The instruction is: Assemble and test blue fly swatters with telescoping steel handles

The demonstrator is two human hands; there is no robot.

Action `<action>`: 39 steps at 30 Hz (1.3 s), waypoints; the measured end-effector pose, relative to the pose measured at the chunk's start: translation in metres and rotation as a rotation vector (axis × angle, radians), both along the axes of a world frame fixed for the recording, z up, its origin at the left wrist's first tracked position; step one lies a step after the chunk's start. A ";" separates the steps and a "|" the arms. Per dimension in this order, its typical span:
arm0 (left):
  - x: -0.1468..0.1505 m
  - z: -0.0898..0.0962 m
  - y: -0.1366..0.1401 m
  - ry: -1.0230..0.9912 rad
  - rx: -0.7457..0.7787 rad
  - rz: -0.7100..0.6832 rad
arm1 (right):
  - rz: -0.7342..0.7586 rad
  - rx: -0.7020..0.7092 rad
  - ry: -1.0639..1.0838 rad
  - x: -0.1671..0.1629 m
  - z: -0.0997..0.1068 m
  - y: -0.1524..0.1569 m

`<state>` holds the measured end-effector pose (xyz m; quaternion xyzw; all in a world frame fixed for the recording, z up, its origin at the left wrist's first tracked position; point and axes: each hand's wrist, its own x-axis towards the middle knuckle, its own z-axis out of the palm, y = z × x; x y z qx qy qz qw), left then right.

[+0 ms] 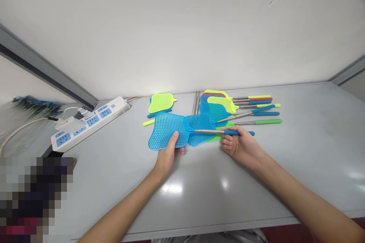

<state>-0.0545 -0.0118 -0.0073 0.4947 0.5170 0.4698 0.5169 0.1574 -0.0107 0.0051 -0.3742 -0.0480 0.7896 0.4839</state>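
Observation:
A blue fly swatter (168, 129) with a metal shaft and blue grip is held level above the table by both hands. My left hand (169, 153) pinches the lower edge of its perforated head, thumb on top and fingers beneath. My right hand (242, 144) is closed around the blue grip. Just behind lies a pile of fly swatters with yellow, blue, red and green parts; a green grip (268, 122) and a yellow head (221, 105) show there. To the left, a loose yellow swatter head (161, 102) rests on blue ones, beside a yellow grip (148, 122).
Thin metal rods (196, 102) lie between the loose heads and the pile. A white power strip (91, 123) with plugs and cables stands at the left. Behind the grey table (308, 152) rises a white wall (182, 38).

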 end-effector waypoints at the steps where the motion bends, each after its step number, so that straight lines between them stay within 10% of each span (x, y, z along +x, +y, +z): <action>1: 0.000 0.000 0.000 0.007 -0.001 -0.006 | 0.000 -0.002 0.000 0.000 0.000 0.000; 39: 0.002 0.005 0.002 0.064 -0.001 -0.020 | -0.014 -0.058 0.026 0.002 0.003 -0.001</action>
